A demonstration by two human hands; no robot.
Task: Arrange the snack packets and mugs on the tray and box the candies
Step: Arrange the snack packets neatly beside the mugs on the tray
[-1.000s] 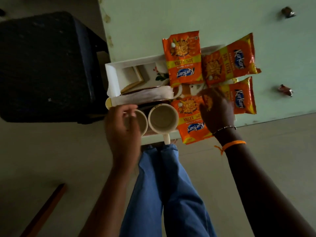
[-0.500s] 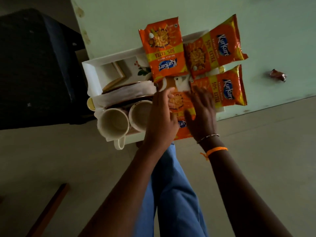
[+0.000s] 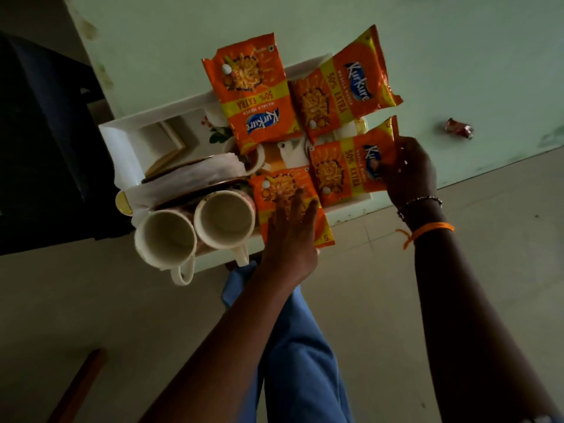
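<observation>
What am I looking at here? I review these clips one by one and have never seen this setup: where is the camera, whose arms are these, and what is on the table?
There is no machine; a person works with bare hands, and the single camera sits on their head, looking down. The left hand lies with flat fingers on the nearest snack packet. The right hand grips the end of another packet. Two more packets lie further back. All four rest on a white tray on a pale green table. Two empty mugs stand side by side at the tray's near edge. One wrapped candy lies on the table, apart from the tray.
</observation>
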